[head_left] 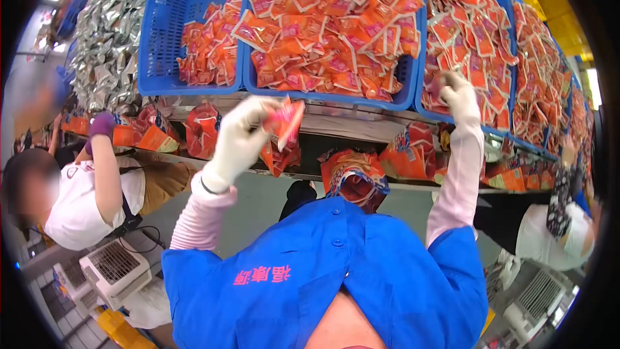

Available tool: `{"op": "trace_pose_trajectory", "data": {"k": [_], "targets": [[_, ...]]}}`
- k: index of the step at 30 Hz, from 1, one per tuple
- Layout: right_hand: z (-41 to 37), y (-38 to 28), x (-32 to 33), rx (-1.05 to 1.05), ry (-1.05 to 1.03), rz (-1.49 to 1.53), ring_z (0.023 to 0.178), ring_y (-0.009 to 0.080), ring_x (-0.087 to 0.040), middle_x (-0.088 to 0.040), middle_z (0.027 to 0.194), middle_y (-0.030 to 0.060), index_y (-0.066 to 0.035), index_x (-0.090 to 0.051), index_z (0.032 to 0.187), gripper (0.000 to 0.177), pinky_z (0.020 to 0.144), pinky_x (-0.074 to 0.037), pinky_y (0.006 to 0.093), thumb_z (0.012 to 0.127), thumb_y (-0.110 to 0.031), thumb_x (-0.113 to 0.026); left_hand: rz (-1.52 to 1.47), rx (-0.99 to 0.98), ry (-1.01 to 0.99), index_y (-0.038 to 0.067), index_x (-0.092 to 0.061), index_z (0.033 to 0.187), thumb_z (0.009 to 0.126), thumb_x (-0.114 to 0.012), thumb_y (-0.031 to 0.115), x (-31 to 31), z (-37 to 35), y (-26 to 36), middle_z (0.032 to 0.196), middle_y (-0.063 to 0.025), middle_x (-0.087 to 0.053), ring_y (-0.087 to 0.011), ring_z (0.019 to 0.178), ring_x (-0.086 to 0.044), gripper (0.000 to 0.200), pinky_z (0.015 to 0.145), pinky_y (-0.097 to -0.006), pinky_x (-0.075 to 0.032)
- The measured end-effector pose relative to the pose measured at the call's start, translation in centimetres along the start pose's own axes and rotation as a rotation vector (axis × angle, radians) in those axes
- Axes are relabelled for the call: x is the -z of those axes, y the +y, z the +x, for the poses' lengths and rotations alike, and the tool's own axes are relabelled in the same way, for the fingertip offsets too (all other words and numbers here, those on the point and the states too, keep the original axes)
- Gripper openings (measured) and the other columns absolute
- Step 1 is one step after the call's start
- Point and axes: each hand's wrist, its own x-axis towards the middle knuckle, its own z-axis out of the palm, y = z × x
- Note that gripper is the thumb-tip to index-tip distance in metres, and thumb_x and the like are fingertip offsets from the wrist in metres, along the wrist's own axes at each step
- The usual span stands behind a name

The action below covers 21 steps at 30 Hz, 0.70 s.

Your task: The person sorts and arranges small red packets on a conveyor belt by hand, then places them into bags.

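Blue crates (194, 0) line the far side of a long tabletop (361, 119), beyond both hands, each heaped with loose orange sachets (329, 32). Well out past the left hand (236, 139) lies a bank of silver pouches (110, 32).

The left hand, in a white glove, is closed in a pinch on 1 packet (285, 119). It holds the packet in the air between the body and the crates, clear of the tabletop. The right hand (460, 94), also gloved, is up at the front rim of the crate ahead of it. Its fingers are curled in among the sachets, and I cannot tell whether they have hold of any.

The packet is flat. Its long axis runs steeply away from the body, and the far end leans a little toward the right hand.

Below and between the hands, open printed bags (354, 178) stand at the near edge. A co-worker's purple glove (102, 124) is well beyond the left hand.

To handle this well, I would:
- keep the pinch on the packet's sealed edge rather than its filled middle;
- keep the packet flat;
- have the right hand lift from the top of the heap, so nothing slides over the rim.
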Motion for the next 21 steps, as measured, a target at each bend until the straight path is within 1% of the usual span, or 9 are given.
{"op": "trace_pose_trajectory", "data": {"k": [1, 3, 5, 8, 13, 15, 17, 20, 21], "targets": [[-1.1, -2.0, -1.3, 0.122, 0.185, 0.186, 0.085, 0.0091, -0.063, -0.07, 0.104, 0.0029, -0.005, -0.065, 0.131, 0.035, 0.072, -0.052, 0.0262, 0.099, -0.018, -0.064, 0.042, -0.026, -0.009, -0.001, -0.063, 0.098, 0.085, -0.066, -0.01, -0.6, -1.6, -0.8, 0.11, -0.0143, -0.071, -0.0226, 0.099, -0.07, 0.016, 0.085, -0.0332, -0.054], [-4.0, -11.9, -6.6, 0.189, 0.081, 0.552, 0.087, 0.0104, -0.066, -0.072, 0.106, 0.0045, -0.008, -0.066, 0.127, 0.03, 0.073, -0.055, 0.027, 0.097, -0.008, -0.062, 0.428, -0.023, -0.038, 0.001, -0.062, 0.095, 0.084, -0.07, -0.003, -1.7, -3.1, -2.8, 0.105, -0.0134, -0.07, -0.0296, 0.095, -0.07, 0.015, 0.084, -0.0352, -0.055], [-3.8, -16.0, -12.5, 0.272, -0.337, 0.694, 0.089, 0.0127, -0.069, -0.073, 0.111, 0.0074, -0.009, -0.064, 0.125, 0.032, 0.074, -0.058, 0.0291, 0.095, 0.0, -0.061, 0.635, 0.003, -0.042, 0.005, -0.065, 0.096, 0.083, -0.071, 0.006, -1.3, -3.7, -4.2, 0.101, -0.0121, -0.071, -0.0333, 0.094, -0.069, 0.014, 0.082, -0.0396, -0.056], [-3.8, -17.7, -23.3, 0.254, -0.731, 0.889, 0.094, 0.0116, -0.067, -0.07, 0.104, 0.0031, -0.005, -0.059, 0.126, 0.033, 0.08, -0.053, 0.0253, 0.094, 0.005, -0.059, 0.926, 0.158, -0.379, 0.008, -0.071, 0.094, 0.082, -0.068, 0.013, 0.8, -3.9, -3.3, 0.087, -0.0117, -0.072, -0.0345, 0.085, -0.071, 0.014, 0.078, -0.0439, -0.056], [-4.9, -19.6, -33.9, 0.233, -0.84, 0.779, 0.088, 0.0053, -0.058, -0.061, 0.095, -0.0046, -0.008, -0.06, 0.12, 0.025, 0.081, -0.049, 0.0242, 0.097, 0.0, -0.065, 0.964, 0.204, -0.615, 0.009, -0.072, 0.097, 0.082, -0.071, 0.017, 3.4, -7.9, -6.8, 0.093, -0.0125, -0.072, -0.0336, 0.089, -0.07, 0.017, 0.078, -0.0455, -0.053], [-5.6, -19.8, -34.7, 0.455, -0.663, 0.193, 0.082, 0.0099, -0.06, -0.065, 0.091, 0.0042, -0.01, -0.059, 0.119, 0.025, 0.075, -0.05, 0.0278, 0.096, -0.004, -0.067, 0.957, 0.026, -0.4, 0.01, -0.072, 0.102, 0.078, -0.074, 0.019, 5.2, -8.9, -8.0, 0.103, -0.011, -0.072, -0.0326, 0.093, -0.068, 0.025, 0.078, -0.0453, -0.056], [-6.2, -20.5, -35.4, 0.36, -0.687, 0.106, 0.081, 0.0116, -0.061, -0.065, 0.089, 0.0076, -0.01, -0.059, 0.118, 0.025, 0.075, -0.05, 0.0289, 0.095, -0.004, -0.067, 0.913, -0.049, -0.353, 0.01, -0.071, 0.105, 0.076, -0.077, 0.021, 6.6, -10.0, -7.2, 0.111, -0.0073, -0.069, -0.0307, 0.103, -0.064, 0.032, 0.08, -0.0445, -0.054], [-5.4, -20.8, -36.7, 0.414, -0.564, -0.014, 0.082, 0.0101, -0.061, -0.065, 0.091, 0.005, -0.008, -0.058, 0.119, 0.026, 0.075, -0.051, 0.0271, 0.095, 0.001, -0.063, 0.833, -0.052, -0.388, 0.01, -0.069, 0.11, 0.075, -0.077, 0.022, 8.0, -10.7, -7.7, 0.106, -0.0048, -0.068, -0.0287, 0.103, -0.062, 0.038, 0.083, -0.0415, -0.051], [-4.7, -20.1, -37.6, 0.316, -0.634, 0.366, 0.073, 0.0114, -0.058, -0.065, 0.091, 0.0047, -0.008, -0.058, 0.12, 0.028, 0.069, -0.052, 0.0292, 0.095, 0.003, -0.062, 0.828, -0.049, -0.383, 0.01, -0.069, 0.11, 0.075, -0.077, 0.022, 8.2, -10.7, -8.8, 0.106, -0.0048, -0.068, -0.0287, 0.103, -0.062, 0.038, 0.083, -0.0415, -0.051]]}}
